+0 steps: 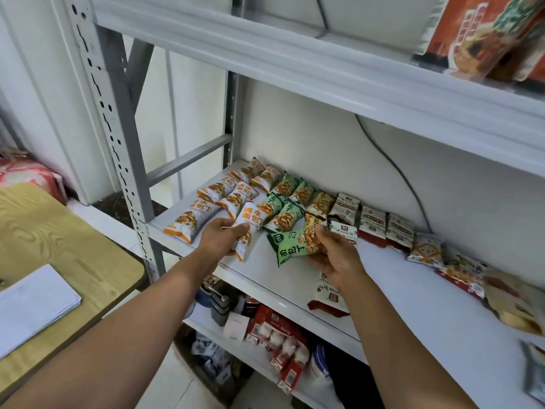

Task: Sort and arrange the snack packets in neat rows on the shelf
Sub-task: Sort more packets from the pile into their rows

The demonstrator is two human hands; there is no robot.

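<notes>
Nearest you on the left sits the wooden tabletop [59,231] with a stack of white paper [32,305] on it. Both your arms reach forward over the white shelf [413,290]. A red-and-white packet [327,296] lies at the shelf's front edge, partly under your right wrist. Your left hand [219,236] has its fingers curled round an orange packet [246,228], holding it just above the shelf. Your right hand [336,255] grips a green packet [293,246], fingers closed on it, with a white packet [343,231] bunched in the same hold. Beyond your hands, the orange row [224,193] runs along the shelf's left end, the green group [287,202] lies beside it, and brown-and-white packets [371,222] line the back wall to the right. Up top, an orange bag [483,33] stands on the upper shelf [295,63].
</notes>
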